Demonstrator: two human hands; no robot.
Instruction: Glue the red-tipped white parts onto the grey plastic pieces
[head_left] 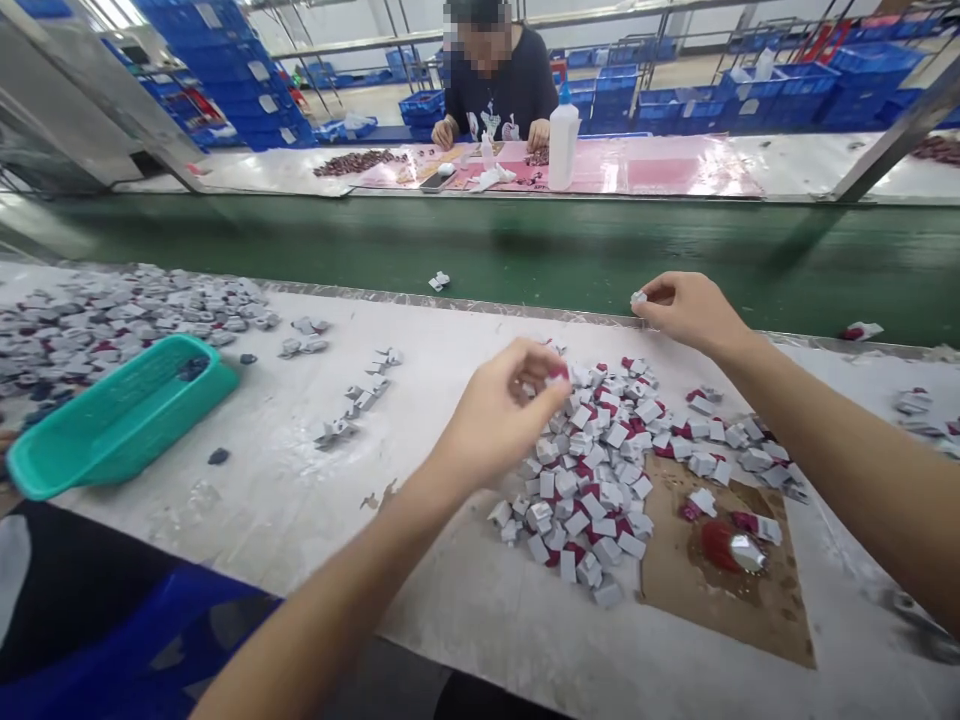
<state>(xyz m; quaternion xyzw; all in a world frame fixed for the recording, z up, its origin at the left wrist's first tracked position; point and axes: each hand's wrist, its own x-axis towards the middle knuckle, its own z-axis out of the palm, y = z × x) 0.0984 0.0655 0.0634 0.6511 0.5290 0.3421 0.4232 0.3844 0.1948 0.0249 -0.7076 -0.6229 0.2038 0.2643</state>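
My left hand (517,400) is over the upper left edge of a pile of small grey and dark red pieces (592,490), with a dark red and grey piece (559,374) pinched between thumb and fingers. Farther right, my right hand (686,308) is at the table's far edge by the green belt (540,265), its fingertips closed on a small grey piece (638,298). Below it, a brown cardboard sheet (720,610) carries a few loose pieces and a red object with a shiny metallic end (731,548).
A green tray (124,420) and a large heap of grey pieces (127,310) lie at the left. A short row of grey pieces (360,398) is mid-table. Across the belt, a person (499,85) sits near a white bottle (563,145).
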